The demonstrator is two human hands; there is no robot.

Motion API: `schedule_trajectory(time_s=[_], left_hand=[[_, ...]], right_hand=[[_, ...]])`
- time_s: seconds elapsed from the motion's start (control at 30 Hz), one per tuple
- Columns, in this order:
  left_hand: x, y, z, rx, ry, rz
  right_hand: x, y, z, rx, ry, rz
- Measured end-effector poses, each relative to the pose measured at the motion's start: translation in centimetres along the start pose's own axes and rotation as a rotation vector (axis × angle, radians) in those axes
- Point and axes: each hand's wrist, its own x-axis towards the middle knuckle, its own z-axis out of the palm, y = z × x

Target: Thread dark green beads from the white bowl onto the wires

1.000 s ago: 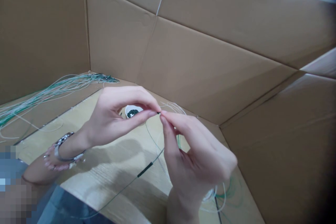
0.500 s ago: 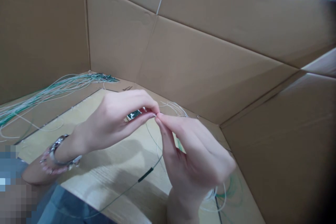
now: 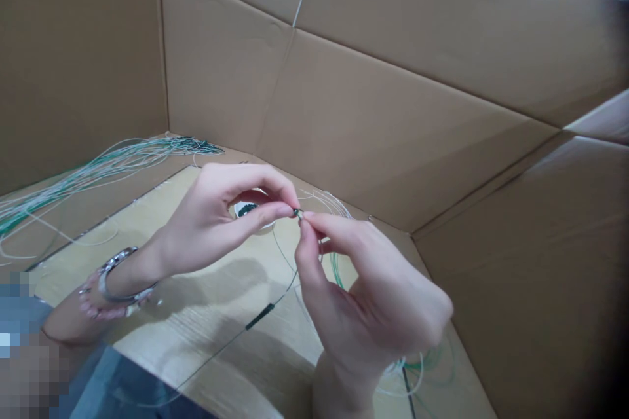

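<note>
My left hand pinches a tiny dark green piece between thumb and index finger. Thumb and index finger of my right hand close on a thin wire end at that same piece, the fingertips of both hands nearly touching. From beneath my right hand a thin wire runs down to the lower left, carrying a dark green sleeve partway along. Behind my left hand sits a small white dish with dark green pieces in it.
A long bundle of white and green wires lies along the left edge. More wires lie behind my right hand, and loops show beside its wrist. Cardboard walls stand around the pale board.
My hands have parted slightly at the fingertips, and the tiny dark green piece shows between them. The wire with the sleeve has shifted left and up. More of the dish is visible.
</note>
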Motion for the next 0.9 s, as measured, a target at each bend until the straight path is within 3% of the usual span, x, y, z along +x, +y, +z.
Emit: schedule_trajectory(time_s=[0.43,0.67,0.9], left_hand=[[-0.10,0.04,-0.12,0.084,-0.015,0.032],[-0.25,0.13,-0.28,0.296,-0.036,0.169],[-0.15,-0.01,-0.10,0.175,-0.042,0.117]], right_hand=[[-0.13,0.06,0.00,-0.012,-0.014,-0.022],[-0.29,0.15,-0.22,0.020,-0.007,-0.017],[0.04,0.50,-0.17,0.082,-0.049,0.016]])
